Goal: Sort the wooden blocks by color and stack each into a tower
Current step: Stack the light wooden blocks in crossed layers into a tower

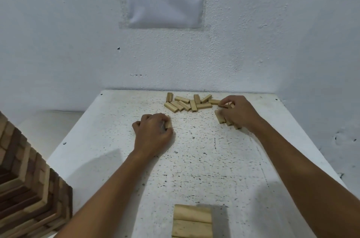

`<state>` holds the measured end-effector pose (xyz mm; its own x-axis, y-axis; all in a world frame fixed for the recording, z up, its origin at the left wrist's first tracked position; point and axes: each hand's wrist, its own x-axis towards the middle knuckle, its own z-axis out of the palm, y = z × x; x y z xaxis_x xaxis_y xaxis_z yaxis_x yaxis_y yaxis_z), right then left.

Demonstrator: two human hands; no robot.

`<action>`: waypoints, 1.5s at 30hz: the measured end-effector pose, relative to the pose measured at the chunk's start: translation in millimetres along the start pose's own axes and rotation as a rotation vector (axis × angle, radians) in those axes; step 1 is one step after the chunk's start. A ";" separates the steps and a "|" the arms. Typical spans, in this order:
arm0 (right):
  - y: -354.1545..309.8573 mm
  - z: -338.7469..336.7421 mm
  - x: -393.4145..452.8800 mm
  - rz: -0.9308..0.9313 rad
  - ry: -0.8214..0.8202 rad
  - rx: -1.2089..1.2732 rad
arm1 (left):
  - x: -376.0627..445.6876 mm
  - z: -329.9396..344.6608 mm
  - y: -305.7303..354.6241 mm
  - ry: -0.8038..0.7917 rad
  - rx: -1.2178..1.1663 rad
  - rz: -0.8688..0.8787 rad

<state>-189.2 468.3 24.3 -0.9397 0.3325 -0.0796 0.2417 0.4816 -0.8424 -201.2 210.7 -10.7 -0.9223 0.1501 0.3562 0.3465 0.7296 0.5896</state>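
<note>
1. Nearest me, well short of either hand's fingers, the top of the pale block tower (pixel 192 220) shows at the lower edge of the table (pixel 224 169). Its flat top layer should take more blocks squarely.
2. Off to the side of my left fingers stands a taller tower of darker and mixed blocks (pixel 29 189).
3. My left hand (pixel 153 132) rests knuckles-up on the table, fingers curled round one pale block (pixel 168 123). I judge it light, stiff and smooth-sided, best pinched across its long faces.
4. My right hand (pixel 238 112) reaches further out, fingers curled down onto a small cluster of blocks (pixel 221 117); I cannot tell exactly which it pinches.
5. Beyond my left fingers and beside the right lies the loose pile of pale blocks (pixel 188 102), scattered flat near the wall (pixel 78 42).
</note>
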 end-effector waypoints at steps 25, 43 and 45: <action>-25.0 53.8 -100.8 -0.184 -0.239 -0.380 | -45.6 -19.8 13.6 -0.309 -0.088 0.151; -12.0 48.7 -126.1 -0.187 -0.169 -0.142 | -67.3 -21.9 15.0 -0.389 -0.047 0.263; -10.1 47.4 -126.2 -0.213 -0.164 -0.095 | -67.5 -20.6 17.3 -0.398 -0.047 0.268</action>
<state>-84.4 383.0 17.6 -0.9965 0.0833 0.0020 0.0488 0.6031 -0.7962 -129.4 199.5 -9.6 -0.7902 0.5794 0.1999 0.5797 0.6006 0.5506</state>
